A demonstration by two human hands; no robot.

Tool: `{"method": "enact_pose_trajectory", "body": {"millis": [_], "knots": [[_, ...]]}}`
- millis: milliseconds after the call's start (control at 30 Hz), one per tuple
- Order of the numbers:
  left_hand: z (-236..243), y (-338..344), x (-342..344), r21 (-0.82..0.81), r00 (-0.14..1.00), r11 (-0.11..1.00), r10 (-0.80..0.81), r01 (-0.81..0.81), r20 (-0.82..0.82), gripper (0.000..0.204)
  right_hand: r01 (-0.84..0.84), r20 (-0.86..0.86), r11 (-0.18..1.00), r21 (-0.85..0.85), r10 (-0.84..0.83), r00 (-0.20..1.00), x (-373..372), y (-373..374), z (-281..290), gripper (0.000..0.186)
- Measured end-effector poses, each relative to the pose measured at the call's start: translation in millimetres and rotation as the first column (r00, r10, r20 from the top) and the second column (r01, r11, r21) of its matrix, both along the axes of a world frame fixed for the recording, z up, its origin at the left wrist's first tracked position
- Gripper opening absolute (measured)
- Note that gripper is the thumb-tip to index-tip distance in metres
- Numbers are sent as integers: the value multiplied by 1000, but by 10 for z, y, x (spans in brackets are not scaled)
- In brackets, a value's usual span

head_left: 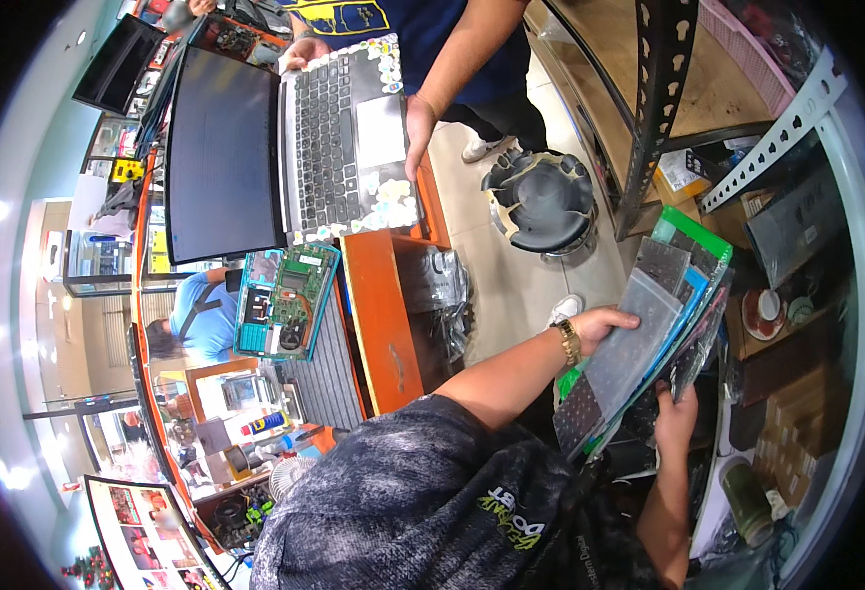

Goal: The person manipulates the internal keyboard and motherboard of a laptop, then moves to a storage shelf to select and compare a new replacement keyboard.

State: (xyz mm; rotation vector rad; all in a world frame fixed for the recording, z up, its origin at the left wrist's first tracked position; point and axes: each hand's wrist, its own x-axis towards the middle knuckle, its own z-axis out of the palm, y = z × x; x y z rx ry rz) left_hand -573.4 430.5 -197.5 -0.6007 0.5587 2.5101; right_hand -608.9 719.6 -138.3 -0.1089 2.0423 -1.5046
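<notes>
I hold a stack of flat panels in bubble wrap and clear plastic sleeves [629, 339], some with green and blue edges. My left hand [601, 326], with a gold watch on the wrist, grips its near left side, thumb across the front sleeve. My right hand [675, 418] closes around the lower right edge, its fingers partly hidden by the plastic. The stack is tilted, its green corner pointing away from me. Across from me, another person's hands hold an open laptop [319, 138] with a dark screen and flower stickers around the keyboard.
An opened laptop base with a green circuit board [290, 300] lies on the cluttered bench at left. A black round stool [540, 202] stands on the tiled floor. Metal shelving [654, 108] rises at right. Beneath it are boxes, a cup on a saucer [765, 307] and a green bottle [747, 501].
</notes>
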Motion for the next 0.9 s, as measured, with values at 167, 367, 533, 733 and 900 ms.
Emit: {"method": "enact_pose_trajectory", "body": {"millis": [167,367,533,733,900], "knots": [[59,-180,6,23,999,1000,0,1,-35,74,120,103,984,-132,-107,989,-49,-23,-101,36],[87,-251,-34,85,998,996,34,-29,-61,72,247,329,918,-312,-139,934,-60,-37,-39,48],[-220,-525,112,-30,990,993,118,-116,78,43,485,512,764,-425,-239,825,-26,-71,256,60],[-7,-717,37,194,989,980,72,-45,-132,75,576,592,592,-564,-196,781,-206,-25,405,62],[256,-674,-24,49,987,998,50,-43,-151,78,564,581,573,-595,-178,794,-257,-90,573,71]]}}
